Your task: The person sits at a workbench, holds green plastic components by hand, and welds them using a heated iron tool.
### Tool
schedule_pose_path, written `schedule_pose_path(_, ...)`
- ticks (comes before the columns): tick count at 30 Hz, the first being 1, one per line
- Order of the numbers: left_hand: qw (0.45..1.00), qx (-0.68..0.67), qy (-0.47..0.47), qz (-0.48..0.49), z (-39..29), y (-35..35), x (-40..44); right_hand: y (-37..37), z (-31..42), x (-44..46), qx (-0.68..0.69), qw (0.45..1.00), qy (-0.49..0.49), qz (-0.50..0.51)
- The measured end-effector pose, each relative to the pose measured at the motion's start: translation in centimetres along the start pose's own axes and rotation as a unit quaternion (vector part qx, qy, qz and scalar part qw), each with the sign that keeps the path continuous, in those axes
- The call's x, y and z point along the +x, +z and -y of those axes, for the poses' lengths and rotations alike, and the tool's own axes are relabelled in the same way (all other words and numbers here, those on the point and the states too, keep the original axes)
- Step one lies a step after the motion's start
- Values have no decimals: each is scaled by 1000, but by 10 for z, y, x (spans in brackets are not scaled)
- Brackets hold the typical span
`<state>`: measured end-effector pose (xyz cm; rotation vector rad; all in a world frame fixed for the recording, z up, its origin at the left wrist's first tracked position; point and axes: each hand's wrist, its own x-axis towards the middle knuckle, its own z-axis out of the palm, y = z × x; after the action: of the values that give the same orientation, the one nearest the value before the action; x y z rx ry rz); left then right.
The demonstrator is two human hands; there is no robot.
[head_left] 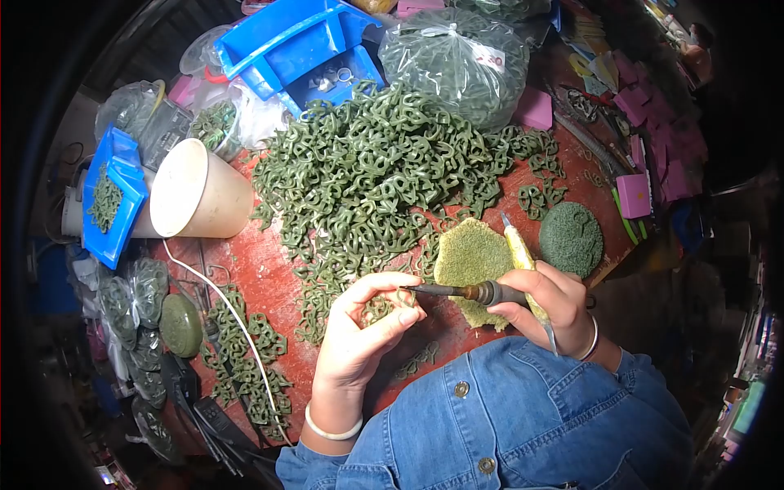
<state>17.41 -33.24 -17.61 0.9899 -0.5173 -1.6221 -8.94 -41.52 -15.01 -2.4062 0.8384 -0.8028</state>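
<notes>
My left hand (367, 327) is closed with thumb and fingers around a small green openwork piece (380, 309), partly hidden by the fingers. In my right hand (555, 306) is a dark pen-like tool resembling a soldering iron (482, 292), pointing left so that its thin tip meets the left fingertips. A yellow-wrapped tool with pointed ends (519, 249) is also tucked between the right fingers, roughly upright. Under the right hand's tool lies a yellow-green rough pad (469, 257). A round dark green pad (571, 239) sits just beyond the right hand.
A big heap of green openwork pieces (384, 163) covers the middle of the red table (269, 282). Behind it stand a blue bin (286, 49) and a filled plastic bag (453, 69). At left are a white bucket (224, 196), a white cord (237, 318) and more pieces (253, 351).
</notes>
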Motion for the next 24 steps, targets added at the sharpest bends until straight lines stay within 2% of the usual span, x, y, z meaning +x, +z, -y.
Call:
schedule_pose_path(12, 999, 0, 31, -8, 1, 7, 1, 0, -1, 0, -2, 1000, -4, 2)
schedule_pose_path(24, 1000, 5, -5, -5, -1, 0, 0, -3, 2, -1, 43, 998, 32, -15)
